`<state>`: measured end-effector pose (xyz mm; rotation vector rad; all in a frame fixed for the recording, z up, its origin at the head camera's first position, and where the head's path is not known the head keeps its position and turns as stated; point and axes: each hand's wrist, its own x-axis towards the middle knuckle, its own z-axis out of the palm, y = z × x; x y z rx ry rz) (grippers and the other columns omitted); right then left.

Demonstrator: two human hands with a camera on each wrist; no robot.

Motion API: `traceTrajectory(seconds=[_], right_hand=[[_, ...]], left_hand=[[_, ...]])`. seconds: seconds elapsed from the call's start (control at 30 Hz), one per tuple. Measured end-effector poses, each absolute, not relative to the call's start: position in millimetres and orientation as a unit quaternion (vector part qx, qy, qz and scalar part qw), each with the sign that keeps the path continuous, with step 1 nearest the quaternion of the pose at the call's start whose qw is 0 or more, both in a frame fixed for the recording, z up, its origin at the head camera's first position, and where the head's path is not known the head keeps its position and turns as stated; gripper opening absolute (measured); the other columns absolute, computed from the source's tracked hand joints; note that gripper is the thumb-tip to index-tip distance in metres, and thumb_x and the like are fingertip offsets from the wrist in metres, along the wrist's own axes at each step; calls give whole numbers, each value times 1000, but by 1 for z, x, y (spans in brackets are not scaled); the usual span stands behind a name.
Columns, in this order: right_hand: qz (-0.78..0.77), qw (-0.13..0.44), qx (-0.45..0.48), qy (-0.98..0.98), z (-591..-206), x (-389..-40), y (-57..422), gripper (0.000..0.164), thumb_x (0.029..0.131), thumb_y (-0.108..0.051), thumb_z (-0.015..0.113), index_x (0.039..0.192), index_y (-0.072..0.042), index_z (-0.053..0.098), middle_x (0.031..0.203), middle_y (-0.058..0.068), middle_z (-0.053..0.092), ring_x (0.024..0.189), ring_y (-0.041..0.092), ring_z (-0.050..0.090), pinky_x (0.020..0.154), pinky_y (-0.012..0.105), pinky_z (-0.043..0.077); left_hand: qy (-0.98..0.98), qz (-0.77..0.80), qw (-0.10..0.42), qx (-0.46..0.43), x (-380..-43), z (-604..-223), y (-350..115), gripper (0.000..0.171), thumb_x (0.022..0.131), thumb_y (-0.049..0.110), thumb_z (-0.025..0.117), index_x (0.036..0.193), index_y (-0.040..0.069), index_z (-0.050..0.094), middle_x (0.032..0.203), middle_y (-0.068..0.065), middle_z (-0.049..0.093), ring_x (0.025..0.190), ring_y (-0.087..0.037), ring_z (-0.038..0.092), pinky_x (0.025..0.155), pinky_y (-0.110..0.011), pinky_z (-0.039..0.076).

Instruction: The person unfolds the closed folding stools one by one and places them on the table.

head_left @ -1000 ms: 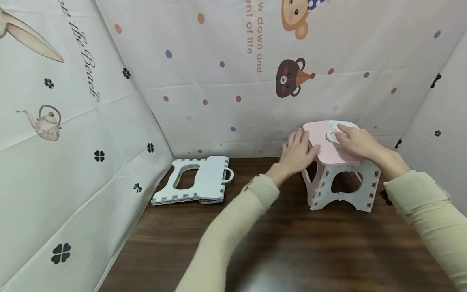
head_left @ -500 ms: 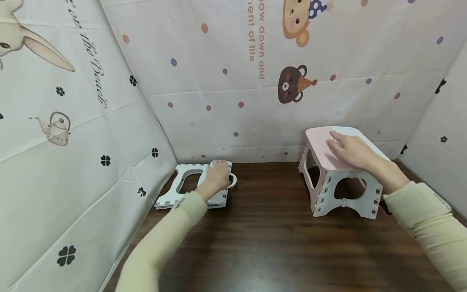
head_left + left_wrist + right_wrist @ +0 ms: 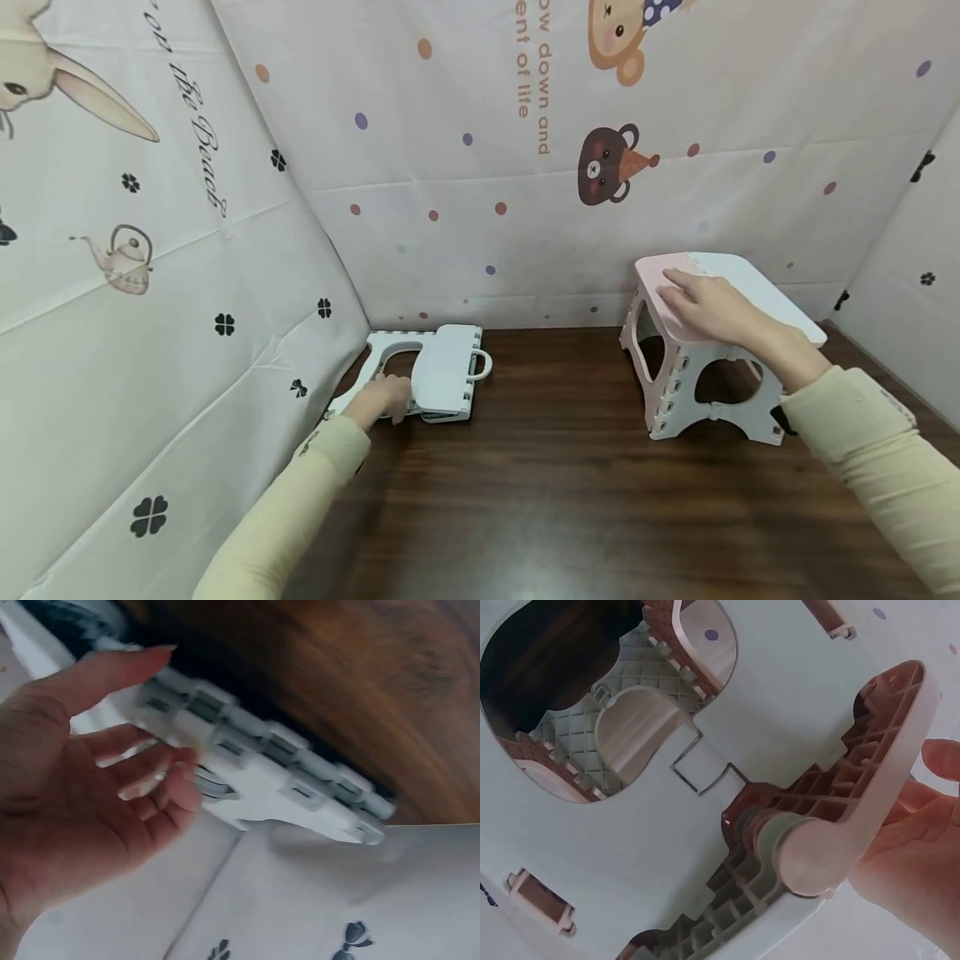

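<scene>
A folding stool (image 3: 750,287) with a half pink, half white seat stands unfolded at the right. My right hand (image 3: 708,308) rests on the pink half with its fingers extended; the right wrist view shows this hand (image 3: 922,847) behind the seat's ribbed edge. At the left, a white folding stool (image 3: 446,371) lies folded flat. My left hand (image 3: 386,396) is at its near edge. From the left wrist, my left hand (image 3: 105,772) shows loosely bent fingers, with thumb and fingertips right by the hinged edge of the folded stool (image 3: 262,769).
Both stools are on a dark wooden tabletop (image 3: 540,483). A printed white cloth (image 3: 450,167) hangs along the back and sides, close behind the stools. A loop handle (image 3: 483,365) sticks out from the folded stool's right side.
My left hand has left the pink-and-white stool and moved left, across the folded stool to its near edge. My right hand stays on the seat; the white handle beneath it no longer stands out.
</scene>
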<state>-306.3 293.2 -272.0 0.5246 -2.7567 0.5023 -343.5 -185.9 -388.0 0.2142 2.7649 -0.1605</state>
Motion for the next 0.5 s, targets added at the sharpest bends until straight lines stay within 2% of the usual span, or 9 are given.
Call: traceTrajectory(seconds=[0.07, 0.17, 0.33, 0.5], right_hand=[[175, 145, 185, -956, -272, -306, 291, 51, 103, -25, 41, 138, 11, 41, 136, 37, 44, 126, 55, 42, 107, 61, 31], [172, 142, 187, -957, -272, -307, 290, 51, 103, -26, 41, 139, 11, 41, 136, 37, 44, 125, 55, 42, 106, 61, 31], [157, 146, 191, -958, -274, -308, 293, 50, 103, -25, 41, 137, 11, 43, 134, 37, 45, 122, 56, 44, 105, 62, 33], [154, 156, 196, -956, -274, -309, 294, 49, 101, -23, 45, 136, 12, 44, 132, 38, 47, 120, 57, 46, 103, 62, 34]], left_hand=[[981, -36, 166, 96, -345, -392, -192, 15, 81, 0, 69, 76, 10, 60, 76, -5, 56, 70, -23, 41, 59, -34, 36], [981, -12, 142, 129, -348, -397, -203, 14, 81, -2, 68, 80, 9, 59, 72, -2, 53, 62, -18, 43, 55, -31, 37], [980, -3, 107, 167, -354, -404, -214, 28, 74, 6, 81, 94, 5, 61, 84, -5, 61, 73, -20, 55, 67, -36, 46], [978, -21, 92, 187, -355, -409, -219, 35, 74, 17, 83, 96, 5, 58, 90, -7, 59, 79, -23, 54, 72, -41, 46]])
